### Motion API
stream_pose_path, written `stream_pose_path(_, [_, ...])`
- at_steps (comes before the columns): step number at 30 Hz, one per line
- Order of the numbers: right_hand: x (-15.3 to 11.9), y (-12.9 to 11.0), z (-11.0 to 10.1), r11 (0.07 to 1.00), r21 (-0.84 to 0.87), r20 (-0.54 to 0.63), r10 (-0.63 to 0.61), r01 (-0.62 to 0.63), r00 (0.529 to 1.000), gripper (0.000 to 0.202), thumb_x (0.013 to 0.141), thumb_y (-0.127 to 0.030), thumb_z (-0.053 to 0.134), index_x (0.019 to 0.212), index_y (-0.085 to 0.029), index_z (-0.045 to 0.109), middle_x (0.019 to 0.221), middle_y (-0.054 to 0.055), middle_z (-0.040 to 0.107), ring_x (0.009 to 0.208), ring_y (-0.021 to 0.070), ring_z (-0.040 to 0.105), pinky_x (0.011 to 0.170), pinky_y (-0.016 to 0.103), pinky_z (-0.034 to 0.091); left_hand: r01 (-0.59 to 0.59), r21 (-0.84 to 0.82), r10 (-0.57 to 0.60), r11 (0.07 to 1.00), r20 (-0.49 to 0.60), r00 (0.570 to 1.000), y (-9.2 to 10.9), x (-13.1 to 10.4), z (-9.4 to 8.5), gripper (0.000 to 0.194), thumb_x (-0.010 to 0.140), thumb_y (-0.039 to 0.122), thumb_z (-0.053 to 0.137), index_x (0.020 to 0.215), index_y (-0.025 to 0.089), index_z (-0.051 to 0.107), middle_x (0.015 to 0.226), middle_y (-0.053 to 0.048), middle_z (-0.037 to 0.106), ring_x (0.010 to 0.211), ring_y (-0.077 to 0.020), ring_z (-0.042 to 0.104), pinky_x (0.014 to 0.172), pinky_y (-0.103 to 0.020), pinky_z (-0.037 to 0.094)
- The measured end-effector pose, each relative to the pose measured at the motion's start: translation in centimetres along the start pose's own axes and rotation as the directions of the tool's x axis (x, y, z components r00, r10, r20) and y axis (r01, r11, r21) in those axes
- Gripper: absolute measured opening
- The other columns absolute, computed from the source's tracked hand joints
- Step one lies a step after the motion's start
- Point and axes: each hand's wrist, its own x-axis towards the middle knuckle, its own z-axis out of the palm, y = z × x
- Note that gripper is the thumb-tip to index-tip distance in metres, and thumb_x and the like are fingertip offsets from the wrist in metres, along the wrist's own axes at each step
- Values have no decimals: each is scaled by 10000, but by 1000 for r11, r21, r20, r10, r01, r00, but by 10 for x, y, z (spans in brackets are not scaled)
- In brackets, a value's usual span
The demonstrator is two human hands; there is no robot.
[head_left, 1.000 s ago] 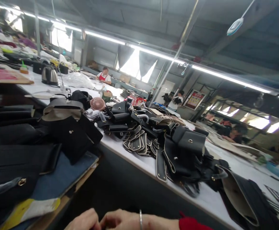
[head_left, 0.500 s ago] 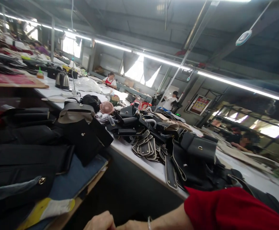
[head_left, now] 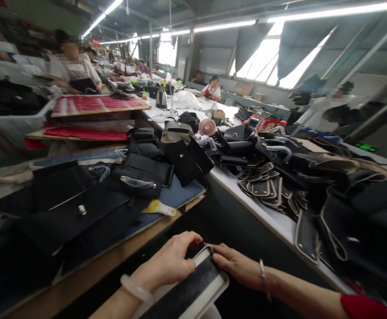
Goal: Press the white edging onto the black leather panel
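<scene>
Low in the middle, a black leather bag piece [head_left: 193,288] with pale bands and a cream edge lies at a slant before me. My left hand [head_left: 173,259], with a pale bangle at the wrist, grips its far edge, thumb on top and fingers curled over. At the far right corner, my right hand [head_left: 236,266], below a silver bracelet, pinches the edge. The underside of the piece is hidden. Just left of my hands, black bags [head_left: 83,208] lie on a blue-covered table [head_left: 180,192].
On the white table [head_left: 228,188] to the right are stacked black flaps [head_left: 263,188], more black bags [head_left: 362,208] and a pink fan [head_left: 207,127]. A yellow and white roll-like piece [head_left: 160,208] lies by the blue table's edge. Co-workers [head_left: 73,66] are farther back.
The view has turned left and down. Both hands have come fully into sight with the black leather piece between them; before, they showed only at the bottom edge.
</scene>
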Motion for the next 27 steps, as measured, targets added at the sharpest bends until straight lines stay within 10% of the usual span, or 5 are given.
stream_pose_path(7, [0,5,-5,983,163,98,68,-84,993,684,918,-659,499,1425,-201,504,1400,118,572,1343,272,479,1176,453,279,286,-33,-287,958,-187,940,-6,-89,-26,465,784,255,555,1244,232,612,1286,-31,610,1219,-237,533,1102,-367,372])
stream_pose_path(14, [1,22,-1,963,253,83,76,-95,994,643,920,-635,519,1440,-258,478,1460,99,518,1377,287,442,1210,498,186,416,-186,-455,890,-298,839,-43,-151,-10,478,883,487,497,1282,232,564,1340,-57,572,1279,-272,485,1127,-395,347])
stream_pose_path(22, [23,35,-12,815,535,341,33,-223,939,706,939,-715,349,1295,-181,644,1301,148,642,1284,309,543,1132,478,332,388,107,-319,915,-395,861,-3,-105,9,314,808,289,645,1122,274,654,1247,-8,607,1169,-264,521,1041,-391,361])
stream_pose_path(25, [60,42,-10,908,351,326,111,-229,939,942,917,-776,91,1247,-101,659,1217,201,666,1238,333,573,1079,524,380,393,151,-323,907,-348,880,10,-79,11,315,761,203,625,1069,262,655,1151,17,640,1087,-236,544,983,-392,354])
stream_pose_path(27, [84,34,-6,972,189,307,73,-136,949,895,892,-809,239,1146,-87,703,1090,185,703,1112,340,628,1001,503,442,443,145,-385,885,-309,870,11,-70,11,299,742,191,601,1025,264,662,1074,34,658,1018,-218,566,916,-369,372])
